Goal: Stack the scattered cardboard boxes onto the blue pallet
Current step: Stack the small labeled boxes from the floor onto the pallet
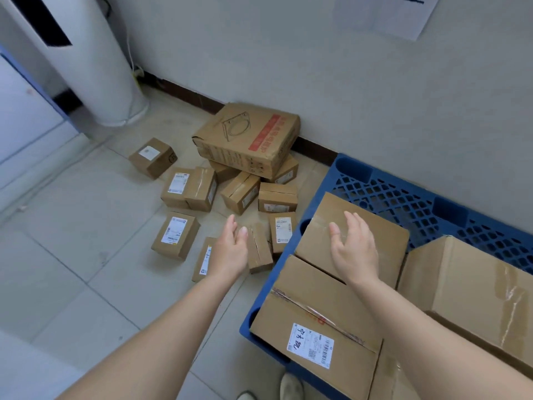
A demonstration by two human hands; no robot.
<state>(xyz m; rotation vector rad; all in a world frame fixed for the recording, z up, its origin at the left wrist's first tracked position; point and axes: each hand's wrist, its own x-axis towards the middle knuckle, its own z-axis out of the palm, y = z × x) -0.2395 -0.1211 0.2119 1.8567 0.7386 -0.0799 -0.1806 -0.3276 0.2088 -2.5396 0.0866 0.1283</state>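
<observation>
Mostly small, brown, white-labelled cardboard boxes (175, 235) beside blue pallet (403, 194).

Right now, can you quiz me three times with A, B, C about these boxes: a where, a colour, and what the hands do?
1. The big flat cardboard box with a red stripe lies: A on a shelf; B atop small cardboard boxes; C in a hand.
2. The plastic lattice pallet is: A blue; B green; C grey.
3. The left hand and right hand: A grip a box; B are open, empty; C hold tape.
B: it leans on small boxes. A: its lattice is blue. B: fingers straight, nothing held.
</observation>
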